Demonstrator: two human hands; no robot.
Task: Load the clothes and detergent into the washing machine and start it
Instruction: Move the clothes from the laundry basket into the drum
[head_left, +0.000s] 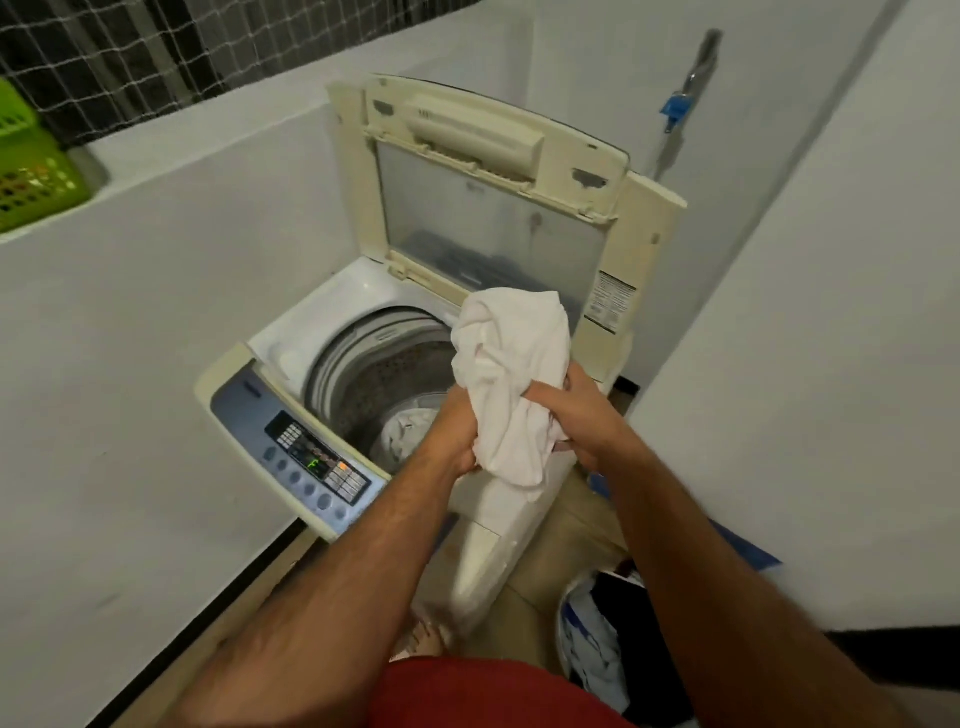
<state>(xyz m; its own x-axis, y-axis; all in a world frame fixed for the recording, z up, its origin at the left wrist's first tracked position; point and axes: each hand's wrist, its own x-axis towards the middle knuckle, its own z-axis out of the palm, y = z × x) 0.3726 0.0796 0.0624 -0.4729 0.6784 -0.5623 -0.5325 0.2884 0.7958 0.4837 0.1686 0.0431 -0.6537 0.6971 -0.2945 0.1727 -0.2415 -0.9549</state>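
A cream top-loading washing machine (519, 545) stands in the corner with its lid (488, 208) raised upright. Its drum (384, 374) is open and a pale garment (408, 431) lies at the bottom. Both hands grip a bunched white cloth (511, 379) above the drum's right rim. My left hand (457, 431) holds its lower left side, and my right hand (576, 410) clutches its right side. The control panel (311, 457) at the machine's front shows a lit green display.
A laundry bag (597, 644) with blue, white and dark clothes sits on the floor at the lower right. A green plastic basket (31, 171) rests on the ledge at the far left. White walls close in on both sides. A tap with a blue fitting (680, 104) is behind the machine.
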